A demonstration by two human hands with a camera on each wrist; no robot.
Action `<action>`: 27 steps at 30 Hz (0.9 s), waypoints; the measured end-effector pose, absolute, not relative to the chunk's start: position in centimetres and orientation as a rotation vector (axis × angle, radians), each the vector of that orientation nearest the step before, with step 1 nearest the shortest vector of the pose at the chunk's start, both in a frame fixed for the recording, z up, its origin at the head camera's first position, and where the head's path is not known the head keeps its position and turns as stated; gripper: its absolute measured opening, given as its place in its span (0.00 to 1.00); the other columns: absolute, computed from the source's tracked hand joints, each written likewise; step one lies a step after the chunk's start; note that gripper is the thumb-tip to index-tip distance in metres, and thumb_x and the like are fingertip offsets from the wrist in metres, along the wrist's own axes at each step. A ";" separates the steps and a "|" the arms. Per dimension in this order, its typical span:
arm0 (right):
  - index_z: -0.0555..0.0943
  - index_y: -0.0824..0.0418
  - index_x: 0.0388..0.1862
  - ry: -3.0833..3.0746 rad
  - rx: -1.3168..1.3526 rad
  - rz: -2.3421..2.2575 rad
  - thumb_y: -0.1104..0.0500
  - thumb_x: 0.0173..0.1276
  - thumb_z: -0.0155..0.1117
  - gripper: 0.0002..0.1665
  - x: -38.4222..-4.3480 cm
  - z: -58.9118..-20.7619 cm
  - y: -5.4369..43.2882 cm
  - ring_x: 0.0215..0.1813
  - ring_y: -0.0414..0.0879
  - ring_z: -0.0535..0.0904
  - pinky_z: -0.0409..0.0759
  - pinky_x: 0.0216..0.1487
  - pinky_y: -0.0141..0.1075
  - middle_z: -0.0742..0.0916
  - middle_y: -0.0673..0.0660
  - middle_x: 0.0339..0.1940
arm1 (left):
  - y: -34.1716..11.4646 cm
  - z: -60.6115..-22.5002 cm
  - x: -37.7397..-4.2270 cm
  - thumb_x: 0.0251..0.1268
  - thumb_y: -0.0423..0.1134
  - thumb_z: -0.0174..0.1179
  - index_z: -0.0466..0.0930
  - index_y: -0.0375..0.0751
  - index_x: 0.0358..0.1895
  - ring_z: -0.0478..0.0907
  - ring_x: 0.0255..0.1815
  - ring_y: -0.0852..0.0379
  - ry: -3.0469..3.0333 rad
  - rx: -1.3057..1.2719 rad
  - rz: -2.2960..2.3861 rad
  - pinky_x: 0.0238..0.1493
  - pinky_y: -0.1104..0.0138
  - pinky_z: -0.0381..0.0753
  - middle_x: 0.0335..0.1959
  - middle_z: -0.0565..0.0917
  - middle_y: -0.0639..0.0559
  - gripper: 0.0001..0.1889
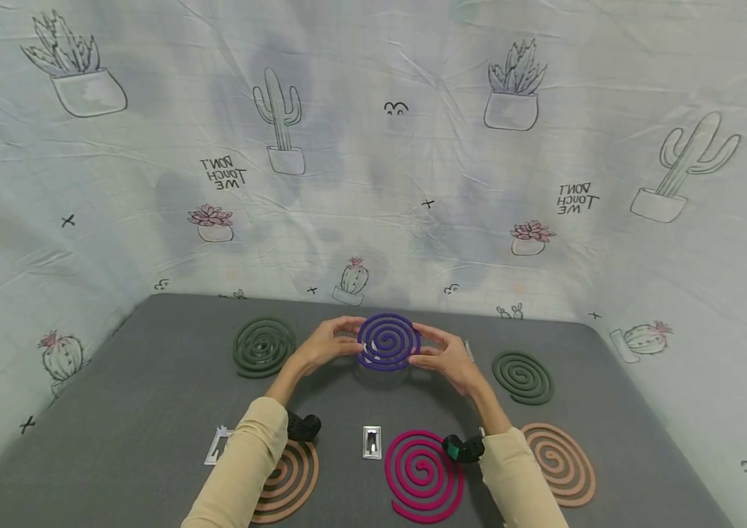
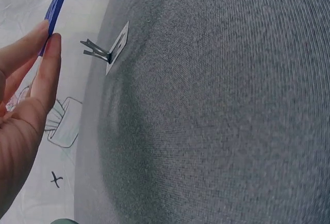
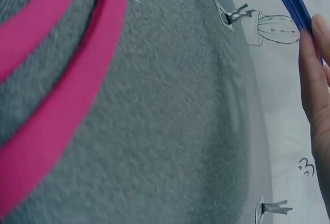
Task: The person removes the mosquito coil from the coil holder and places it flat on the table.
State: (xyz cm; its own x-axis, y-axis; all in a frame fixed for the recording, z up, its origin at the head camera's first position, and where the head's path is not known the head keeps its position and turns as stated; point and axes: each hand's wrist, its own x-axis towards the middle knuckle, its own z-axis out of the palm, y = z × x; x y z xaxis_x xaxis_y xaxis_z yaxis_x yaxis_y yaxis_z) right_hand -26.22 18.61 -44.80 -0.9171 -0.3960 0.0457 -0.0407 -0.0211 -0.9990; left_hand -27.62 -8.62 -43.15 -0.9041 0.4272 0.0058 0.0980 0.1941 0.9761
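A purple-blue mosquito coil (image 1: 387,339) is held up in front, its flat spiral facing me. My left hand (image 1: 323,343) pinches its left edge between thumb and fingers, and my right hand (image 1: 449,359) pinches the right edge the same way. Both wrist views show the coil (image 2: 58,5) edge-on, raised off the grey surface. Below and behind it stands a small metal coil stand (image 2: 109,55) with upright prongs, partly seen through the spiral in the head view.
Dark green coils (image 1: 264,346) lie far left, another green coil (image 1: 520,375) right. A pink coil (image 1: 423,469) and two orange coils (image 1: 553,456) lie nearer, one partly under my left sleeve. Metal stands (image 1: 371,442) sit between them. A printed cloth (image 1: 373,183) hangs behind.
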 end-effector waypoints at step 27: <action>0.67 0.68 0.67 2.124 -0.456 -1.843 0.66 0.55 0.73 0.41 -25.8 -44.8 22.5 0.55 0.45 0.80 0.84 0.50 0.36 0.73 0.69 0.64 | -6.5 -43.4 -27.1 0.57 0.27 0.64 0.69 0.26 0.60 0.80 0.51 0.41 2.242 0.678 1.652 0.46 0.65 0.84 0.54 0.74 0.31 0.26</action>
State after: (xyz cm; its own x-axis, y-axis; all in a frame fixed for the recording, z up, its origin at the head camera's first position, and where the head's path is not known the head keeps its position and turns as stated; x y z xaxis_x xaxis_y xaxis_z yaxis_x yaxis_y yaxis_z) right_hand -25.76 22.48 -44.81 -0.9071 -0.4207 -0.0128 -0.0466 0.1307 -0.9903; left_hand -27.07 -6.50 -43.36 -0.8526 0.5198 0.0547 0.2063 0.2386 0.9490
